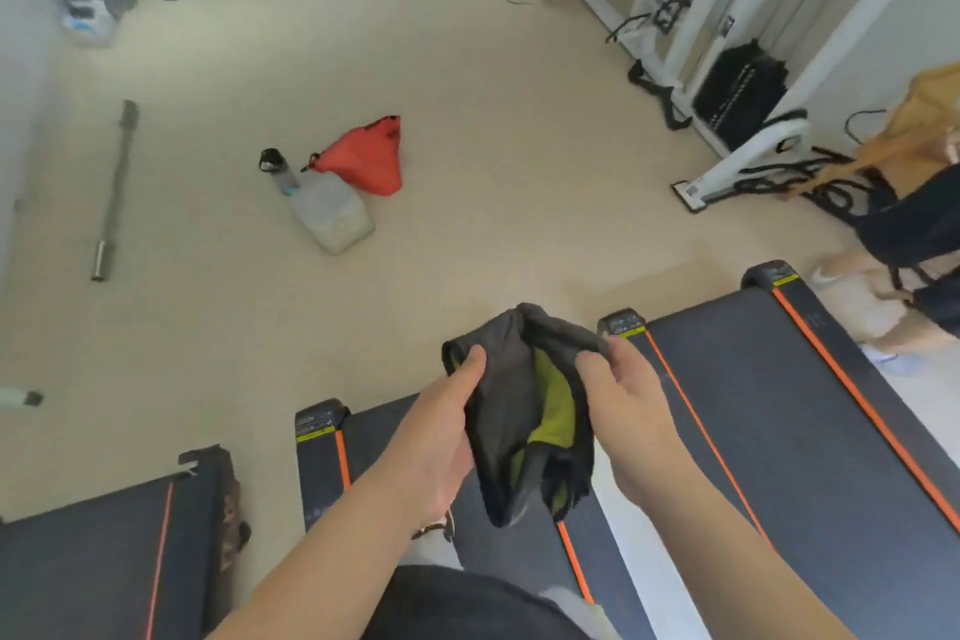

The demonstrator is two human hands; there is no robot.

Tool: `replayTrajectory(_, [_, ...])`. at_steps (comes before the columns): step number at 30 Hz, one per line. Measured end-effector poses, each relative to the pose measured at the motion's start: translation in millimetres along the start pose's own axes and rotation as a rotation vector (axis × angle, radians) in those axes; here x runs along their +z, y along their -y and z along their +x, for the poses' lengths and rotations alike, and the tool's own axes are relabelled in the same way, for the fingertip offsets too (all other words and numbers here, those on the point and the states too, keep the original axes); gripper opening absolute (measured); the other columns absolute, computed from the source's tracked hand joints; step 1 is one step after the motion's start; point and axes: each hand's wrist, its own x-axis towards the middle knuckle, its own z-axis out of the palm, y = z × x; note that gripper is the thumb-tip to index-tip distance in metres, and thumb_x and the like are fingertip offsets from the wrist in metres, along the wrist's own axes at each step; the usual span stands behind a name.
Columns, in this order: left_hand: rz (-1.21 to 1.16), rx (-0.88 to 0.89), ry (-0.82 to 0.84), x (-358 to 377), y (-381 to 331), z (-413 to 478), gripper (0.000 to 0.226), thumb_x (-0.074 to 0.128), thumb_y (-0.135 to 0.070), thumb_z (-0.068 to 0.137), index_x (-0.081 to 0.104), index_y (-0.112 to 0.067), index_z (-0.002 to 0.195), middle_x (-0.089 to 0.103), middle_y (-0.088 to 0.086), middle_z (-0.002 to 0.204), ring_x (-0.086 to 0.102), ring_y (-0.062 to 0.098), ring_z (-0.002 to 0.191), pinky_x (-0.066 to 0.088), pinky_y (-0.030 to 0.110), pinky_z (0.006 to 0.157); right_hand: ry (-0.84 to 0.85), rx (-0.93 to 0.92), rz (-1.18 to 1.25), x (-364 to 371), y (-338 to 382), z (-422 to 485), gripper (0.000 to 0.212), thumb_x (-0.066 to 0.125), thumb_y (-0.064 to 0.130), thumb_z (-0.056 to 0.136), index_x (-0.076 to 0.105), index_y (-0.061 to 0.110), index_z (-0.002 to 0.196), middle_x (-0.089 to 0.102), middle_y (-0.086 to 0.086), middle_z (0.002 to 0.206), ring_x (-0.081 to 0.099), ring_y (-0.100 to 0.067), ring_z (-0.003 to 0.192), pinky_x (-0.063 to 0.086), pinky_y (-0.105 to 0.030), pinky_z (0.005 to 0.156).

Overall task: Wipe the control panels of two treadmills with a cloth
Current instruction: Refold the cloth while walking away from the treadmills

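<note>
Cloth (501, 411), dark grey with a yellow-green inner face, hangs in the air between both hands, over the gap between two treadmill decks; it is bunched and partly folded, its lower end dangling loose. Left hand (439, 424) pinches the cloth's left edge, thumb on top and the other fingers tucked behind the fabric; right hand (621, 398) pinches the right edge the same way, thumb and forefinger closed on the hem, the remaining fingers curled and mostly hidden.

Middle treadmill (322, 457) lies under the forearms, right treadmill (769, 379) just beside it, each belt edged with an orange stripe; no control panel shows anywhere in view, so wiping has probably not begun, and the step in hand looks like readying the cloth. To do that well: fold it into a flat pad with one clean face outward; gather the loose tail so it cannot drag across buttons; settle it in one palm, then turn toward the consoles.

Further off on the floor sit a red bag (366, 161) and a barbell (114, 192).
</note>
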Motion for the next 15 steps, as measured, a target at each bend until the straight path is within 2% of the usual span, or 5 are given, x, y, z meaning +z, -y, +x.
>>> replayTrajectory(2, [0.061,0.033,0.000,-18.8,-28.7,16.7,0.048,0.051,-0.049,0.106,0.067,-0.015,0.136,0.074,0.007,0.131,0.068,0.026,0.125,0.042,0.048,0.118,0.032,0.073,0.190,19.1,22.3,22.4,0.022,0.045,0.010,0.106,0.064,0.006,0.116,0.072,-0.020,0.102,0.067,-0.028,0.088,0.056,-0.041,0.078])
replayTrajectory(6, [0.266,0.078,-0.028,-21.0,-73.6,44.2,0.053,0.050,-0.065,0.101,0.071,-0.024,0.127,0.077,-0.002,0.123,0.070,0.021,0.121,0.044,0.049,0.116,0.070,0.110,0.278,49.1,56.5,65.2,0.022,0.046,0.012,0.108,0.064,0.006,0.119,0.075,-0.020,0.114,0.072,-0.031,0.102,0.057,-0.051,0.096])
replayTrajectory(9, [0.212,0.101,-0.054,-2.5,-94.6,69.7,0.049,0.050,-0.057,0.105,0.073,-0.018,0.123,0.079,0.005,0.117,0.074,0.024,0.114,0.050,0.050,0.111,0.154,0.037,0.122,72.9,70.0,98.3,0.014,0.052,0.014,0.107,0.064,0.012,0.114,0.077,-0.010,0.103,0.073,-0.018,0.091,0.060,-0.038,0.082])
replayTrajectory(13, [0.062,0.146,-0.129,11.3,-120.6,106.4,0.037,0.054,-0.041,0.107,0.074,-0.015,0.122,0.079,0.014,0.114,0.076,0.028,0.104,0.056,0.047,0.104,0.263,-0.071,-0.036,84.0,85.9,147.8,0.007,0.061,0.016,0.103,0.063,0.011,0.100,0.067,0.001,0.076,0.062,-0.015,0.071,0.051,-0.029,0.058])
replayTrajectory(15, [-0.008,0.156,-0.123,10.7,-130.9,119.5,0.030,0.061,-0.036,0.104,0.074,-0.017,0.124,0.078,0.013,0.118,0.075,0.028,0.109,0.054,0.049,0.107,0.317,-0.099,-0.051,88.4,98.8,172.3,0.007,0.061,0.014,0.103,0.064,0.011,0.097,0.064,0.008,0.070,0.060,-0.012,0.067,0.049,-0.025,0.054])
